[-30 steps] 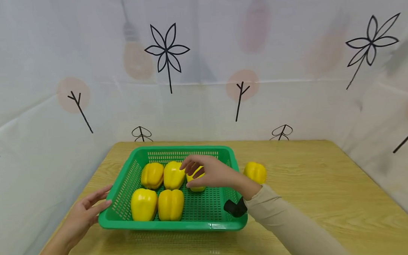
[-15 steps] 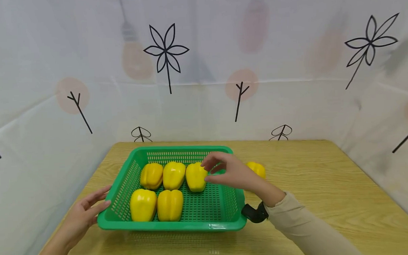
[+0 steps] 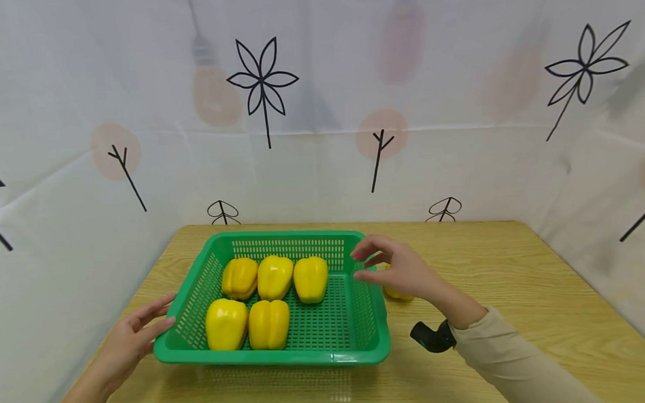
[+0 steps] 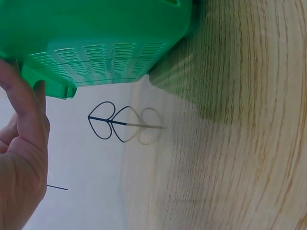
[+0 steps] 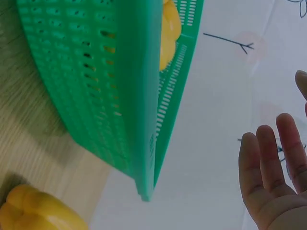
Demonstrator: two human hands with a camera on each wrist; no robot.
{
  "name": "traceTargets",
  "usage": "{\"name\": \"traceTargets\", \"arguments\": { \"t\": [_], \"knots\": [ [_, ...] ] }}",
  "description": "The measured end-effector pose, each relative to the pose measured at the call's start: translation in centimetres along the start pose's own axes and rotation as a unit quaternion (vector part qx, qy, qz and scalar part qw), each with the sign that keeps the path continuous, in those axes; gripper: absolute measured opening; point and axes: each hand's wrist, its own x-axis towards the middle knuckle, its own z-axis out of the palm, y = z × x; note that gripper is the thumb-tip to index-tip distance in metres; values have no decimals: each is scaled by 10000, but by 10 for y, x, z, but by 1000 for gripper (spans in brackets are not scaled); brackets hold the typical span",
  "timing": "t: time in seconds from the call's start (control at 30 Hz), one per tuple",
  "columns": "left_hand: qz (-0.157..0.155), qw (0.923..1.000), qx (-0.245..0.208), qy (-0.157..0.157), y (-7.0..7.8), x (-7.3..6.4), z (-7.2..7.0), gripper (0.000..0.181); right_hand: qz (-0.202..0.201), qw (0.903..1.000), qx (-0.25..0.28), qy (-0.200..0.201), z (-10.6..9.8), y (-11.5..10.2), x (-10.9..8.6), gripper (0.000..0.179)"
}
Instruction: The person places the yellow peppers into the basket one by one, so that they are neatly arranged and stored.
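A green plastic basket (image 3: 271, 357) with slotted walls stands on the table and holds several yellow bell peppers (image 3: 270, 325), three in the back row. At its left side my left hand (image 3: 126, 345) holds the rim, thumb near the top edge; the left wrist view shows fingers against the rim's underside. My right hand (image 3: 396, 270) hovers by the basket's right rim, fingers loosely bent and apart, holding nothing. Partly hidden behind that hand, one more yellow bell pepper (image 3: 397, 292) lies on the table outside the basket; the right wrist view shows this bell pepper (image 5: 41, 211) too.
The wooden table (image 3: 517, 289) extends to the right of the basket. A white cloth (image 3: 321, 166) with plant drawings hangs behind and at both sides. A black strap mount (image 3: 433, 337) sits on the right wrist.
My right hand has moved right, from above the back-row pepper inside the basket to over its right rim, uncovering that pepper. The left hand and the basket have stayed put.
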Motion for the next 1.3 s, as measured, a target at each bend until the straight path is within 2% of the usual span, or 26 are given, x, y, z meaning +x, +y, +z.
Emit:
{"name": "traceTargets", "arguments": {
  "t": [0.27,0.5,0.73,1.3],
  "knots": [
    [56,10000,-26,-20,-1,0,0,47,25,9996,-55,266,-10,9,-10,25],
    [102,9999,-20,-3,0,0,0,46,141,9973,-509,512,-17,22,-20,25],
    [140,9998,-140,5,-3,0,0,44,264,9949,-715,662,-21,33,-29,24],
    [116,9998,-156,-4,-3,0,0,46,578,9871,-1229,847,-29,78,-48,29]
  ]
}}
